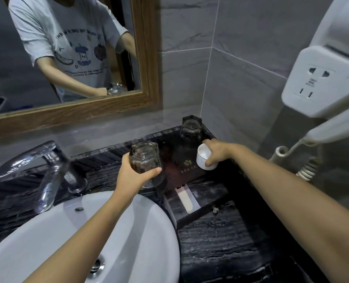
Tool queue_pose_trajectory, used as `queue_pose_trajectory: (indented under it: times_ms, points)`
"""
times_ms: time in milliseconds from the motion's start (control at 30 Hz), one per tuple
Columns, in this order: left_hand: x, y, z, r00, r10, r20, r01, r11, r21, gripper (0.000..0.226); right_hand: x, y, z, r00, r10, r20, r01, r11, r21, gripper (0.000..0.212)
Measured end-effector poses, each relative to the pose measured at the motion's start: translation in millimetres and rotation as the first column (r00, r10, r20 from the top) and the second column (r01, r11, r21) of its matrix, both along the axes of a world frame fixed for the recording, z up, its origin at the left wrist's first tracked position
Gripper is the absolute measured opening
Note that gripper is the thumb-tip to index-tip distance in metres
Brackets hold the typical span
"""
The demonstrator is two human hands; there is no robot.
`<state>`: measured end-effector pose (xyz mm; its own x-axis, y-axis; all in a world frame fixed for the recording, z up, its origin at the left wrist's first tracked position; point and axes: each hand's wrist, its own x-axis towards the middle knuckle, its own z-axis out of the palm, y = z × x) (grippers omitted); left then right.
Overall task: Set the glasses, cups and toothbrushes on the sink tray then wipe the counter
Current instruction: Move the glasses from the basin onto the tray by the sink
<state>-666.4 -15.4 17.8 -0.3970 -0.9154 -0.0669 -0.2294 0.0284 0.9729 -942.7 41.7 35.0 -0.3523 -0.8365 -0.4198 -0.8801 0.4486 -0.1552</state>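
Gripping an inverted glass tumbler (145,162) in our left hand (131,176) and a tilted white cup (205,157) in our right hand (216,152), both above the dark tray (192,216). We risk clinking the tumbler against the upturned glass (191,128) at the tray's back, or fumbling either one.

Pretty dim in here, kind of a cool grey cast over everything. The brightest thing is the white sink (128,231) at lower left, which picks up a soft sheen with no hard glare. The chrome tap (47,166) catches smeary highlights. The black desk (220,246) and dark tray (190,216) swallow detail, so the clear glass (145,162) is hard to read against them. The wide lens bends the mirror frame (147,58) and stretches the forearm at lower right. Slightly soft overall, especially the hairdryer unit (329,78) at right.
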Motion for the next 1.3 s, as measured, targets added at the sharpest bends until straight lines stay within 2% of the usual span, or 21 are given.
queue_pose_trajectory:
  times_ms: [167,267,400,500,567,667,733,833,900,1000,1067,1167,1300]
  points:
    - [-8,-2,-6,1.0,-0.013,-0.001,0.013,1.0,0.002,0.086,-2,2,4,0.999,-0.025,0.025,0.024,0.999,0.044,0.102]
    - [-14,-1,-7,1.0,-0.02,-0.004,0.02,1.0,0.003,0.088,11,2,19,1.0,0.002,-0.002,-0.002,0.999,-0.036,0.106]
    - [-24,-1,-5,1.0,-0.024,-0.016,0.024,1.0,-0.008,0.085,49,-2,50,0.982,0.177,0.063,-0.158,0.96,-0.23,0.099]
    - [-32,-5,-5,0.998,-0.05,-0.031,0.05,0.999,-0.018,0.079,74,-14,61,0.94,0.287,0.182,-0.234,0.935,-0.266,0.094]
    - [-38,-11,-6,0.997,-0.074,-0.039,0.073,0.997,-0.023,0.078,81,-23,64,0.922,0.278,0.27,-0.203,0.94,-0.276,0.089]
    - [-45,-23,-8,0.993,-0.108,-0.039,0.107,0.994,-0.008,0.083,81,-32,64,0.865,0.256,0.431,-0.112,0.937,-0.33,0.067]
    - [-48,-31,-7,0.989,-0.137,-0.051,0.138,0.99,0.009,0.081,77,-36,59,0.831,0.245,0.499,-0.048,0.926,-0.375,0.061]
    - [-53,-47,-7,0.978,-0.206,-0.022,0.206,0.978,0.024,0.078,69,-45,52,0.821,0.216,0.528,0.004,0.923,-0.385,0.06]
    - [-58,-60,-6,0.969,-0.248,0.022,0.247,0.969,0.021,0.084,65,-54,48,0.827,0.194,0.528,0.025,0.925,-0.38,0.059]
    - [-66,-78,-5,0.956,-0.278,0.096,0.279,0.96,0.003,0.087,61,-67,42,0.859,0.162,0.486,0.053,0.916,-0.399,0.07]
    - [-71,-87,-6,0.959,-0.27,0.087,0.269,0.963,0.032,0.09,60,-74,37,0.869,0.153,0.471,0.07,0.904,-0.423,0.071]
    - [-77,-97,-13,0.971,-0.227,0.075,0.225,0.974,0.032,0.094,60,-80,28,0.846,0.154,0.511,0.126,0.872,-0.473,0.059]
    - [-81,-98,-23,0.99,-0.132,0.054,0.131,0.991,0.019,0.083,63,-83,14,0.823,0.116,0.555,0.233,0.823,-0.517,0.066]
